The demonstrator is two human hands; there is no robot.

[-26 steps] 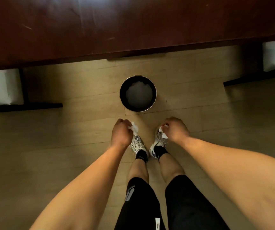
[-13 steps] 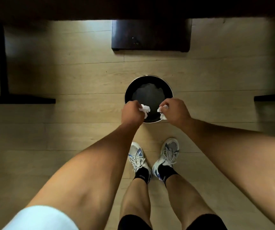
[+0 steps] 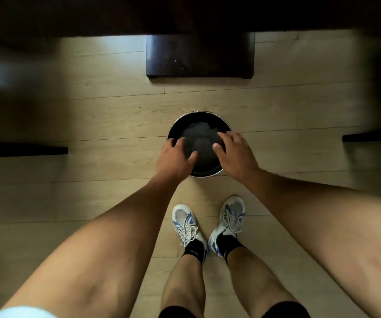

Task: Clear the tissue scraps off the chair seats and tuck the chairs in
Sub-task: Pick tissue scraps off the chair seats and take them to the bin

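Left hand (image 3: 175, 157): grip spread, holding nothing, over the bin (image 3: 199, 144).
Right hand (image 3: 235, 154): grip spread, holding nothing, over the bin's right rim.

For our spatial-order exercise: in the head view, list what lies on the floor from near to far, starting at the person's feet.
Sneakers → round bin, with both open hands above it → dark table base.
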